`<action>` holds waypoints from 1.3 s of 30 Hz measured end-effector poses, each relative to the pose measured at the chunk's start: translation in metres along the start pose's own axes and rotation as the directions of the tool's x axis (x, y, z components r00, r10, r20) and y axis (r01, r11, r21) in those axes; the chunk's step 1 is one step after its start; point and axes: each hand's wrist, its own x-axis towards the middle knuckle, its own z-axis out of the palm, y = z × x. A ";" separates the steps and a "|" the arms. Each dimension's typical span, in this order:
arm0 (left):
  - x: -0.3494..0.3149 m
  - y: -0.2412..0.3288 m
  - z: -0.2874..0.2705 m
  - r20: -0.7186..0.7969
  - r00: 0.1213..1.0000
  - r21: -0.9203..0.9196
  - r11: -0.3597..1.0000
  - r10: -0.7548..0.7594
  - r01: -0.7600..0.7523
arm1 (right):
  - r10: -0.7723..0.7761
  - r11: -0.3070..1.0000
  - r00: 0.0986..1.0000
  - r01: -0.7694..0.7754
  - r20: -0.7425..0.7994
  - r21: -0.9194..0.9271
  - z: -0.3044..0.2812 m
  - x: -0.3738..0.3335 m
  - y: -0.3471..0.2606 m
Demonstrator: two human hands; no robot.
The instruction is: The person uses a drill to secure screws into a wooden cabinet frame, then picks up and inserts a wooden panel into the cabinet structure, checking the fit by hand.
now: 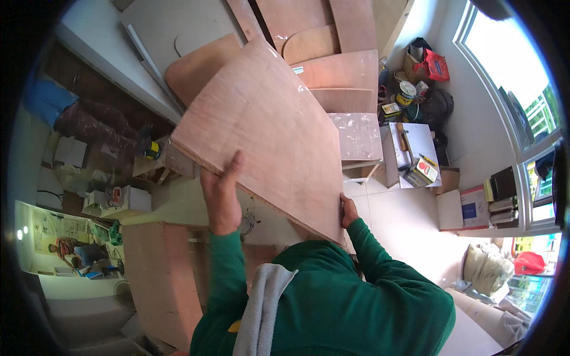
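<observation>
A large plywood panel (267, 124), reddish-brown with one curved edge, is held up tilted in front of my chest. My left hand (222, 202) grips its near left edge, the thumb lying over the upper face and the fingers hidden beneath. At the panel's right edge, close to the near corner, my right hand (350, 212) is closed round the wood, its fingers partly out of sight. Green sleeves cover both my forearms, and a grey towel (261, 308) hangs over my shoulder.
More plywood pieces (347, 68) lean at the back. Right of them, a small white table (415, 139) carries a hammer and a tin. Paint cans (406, 92) stand behind it. A wooden cabinet (157, 279) is at lower left. A person in blue (50, 104) stands far left.
</observation>
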 end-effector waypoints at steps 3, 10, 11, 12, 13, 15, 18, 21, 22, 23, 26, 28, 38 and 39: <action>0.026 0.002 0.003 -0.063 0.998 -0.014 0.999 0.029 -0.030 | 0.003 0.999 0.998 -0.001 -0.059 0.043 0.014 0.004 0.012; 0.072 -0.018 -0.027 -0.127 0.992 -0.050 0.999 0.006 -0.012 | 0.031 0.998 0.998 -0.029 0.050 -0.047 0.036 0.030 0.052; 0.073 -0.019 -0.030 -0.142 0.990 -0.061 0.998 0.002 -0.010 | 0.043 0.986 0.999 -0.038 0.028 -0.160 0.042 0.025 0.054; 0.075 -0.019 -0.031 -0.156 0.988 -0.073 0.997 -0.003 -0.009 | 0.049 0.961 0.999 -0.046 0.005 -0.271 0.049 0.018 0.054; 0.077 -0.019 -0.033 -0.169 0.986 -0.086 0.996 -0.007 -0.008 | 0.042 0.967 0.995 -0.017 0.095 -0.256 0.046 0.023 0.062; 0.082 -0.023 -0.050 -0.152 0.988 -0.057 0.998 0.018 -0.027 | 0.028 0.937 0.994 0.011 0.107 -0.350 0.052 0.015 0.062; 0.089 -0.033 -0.066 -0.183 0.983 -0.065 0.998 -0.003 -0.009 | 0.015 0.938 0.996 0.017 0.090 -0.345 0.032 0.018 0.054; 0.091 -0.035 -0.083 -0.164 0.986 -0.042 0.999 0.001 -0.008 | 0.014 0.940 0.999 0.001 0.044 -0.340 0.004 0.019 0.037; 0.092 -0.038 -0.088 -0.140 0.990 -0.031 0.999 0.007 -0.011 | -0.003 0.941 1.000 0.005 0.008 -0.340 -0.008 0.021 0.032; 0.092 -0.040 -0.099 -0.162 0.987 0.006 1.000 0.000 0.001 | -0.015 0.940 1.000 0.008 -0.019 -0.342 -0.014 0.021 0.026; 0.096 -0.060 -0.119 -0.170 0.985 0.078 0.996 -0.026 0.040 | -0.150 0.882 0.983 0.084 -0.107 -0.464 -0.055 0.027 0.001; 0.090 -0.062 -0.137 -0.148 0.989 0.127 0.991 -0.016 0.035 | -0.433 0.643 0.901 0.302 -0.009 -0.704 -0.038 0.013 -0.022; 0.071 -0.075 -0.147 -0.186 0.979 0.181 0.982 0.086 -0.052 | -0.305 -0.642 -0.107 0.757 0.946 -0.121 0.268 -0.194 -0.191; 0.072 -0.071 -0.137 -0.148 0.985 0.181 0.981 0.094 -0.066 | -0.260 -0.650 -0.197 0.759 0.945 -0.021 0.295 -0.202 -0.192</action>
